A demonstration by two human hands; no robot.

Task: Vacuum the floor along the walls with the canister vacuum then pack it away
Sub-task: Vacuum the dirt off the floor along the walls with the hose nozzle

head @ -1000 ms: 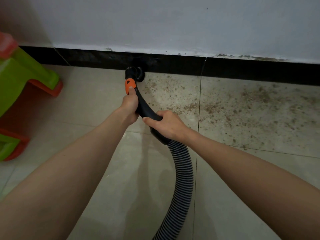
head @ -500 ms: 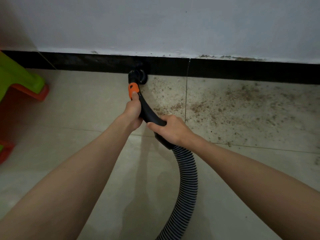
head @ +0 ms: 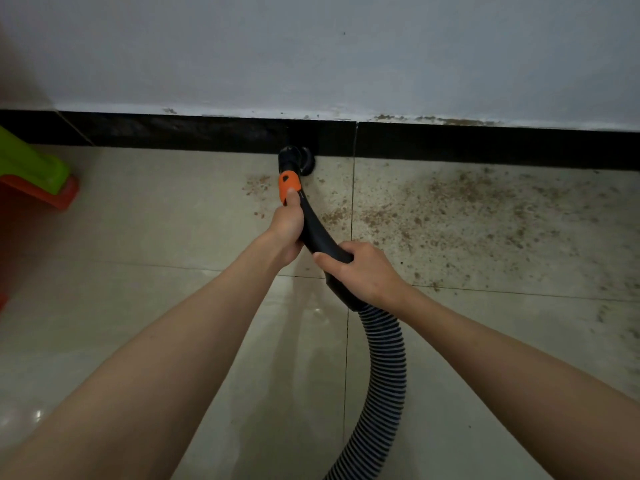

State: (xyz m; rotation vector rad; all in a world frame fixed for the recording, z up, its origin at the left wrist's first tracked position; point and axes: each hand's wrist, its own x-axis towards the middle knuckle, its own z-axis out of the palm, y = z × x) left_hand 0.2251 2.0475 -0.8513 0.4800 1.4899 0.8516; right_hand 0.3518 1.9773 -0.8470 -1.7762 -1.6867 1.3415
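- The left hand is gripping the black vacuum handle high up, thumb resting on its orange button; the right hand is clenching the handle's lower end, where the ribbed hose begins.
- The round nozzle is sitting on the floor against the black baseboard — just left of a tile seam.
- The handle is looking stiff and light; the hose is likely bending and dragging behind.
- Brown crumbs are lying rightward along the wall, open floor there; a green stool is crowding the left edge.
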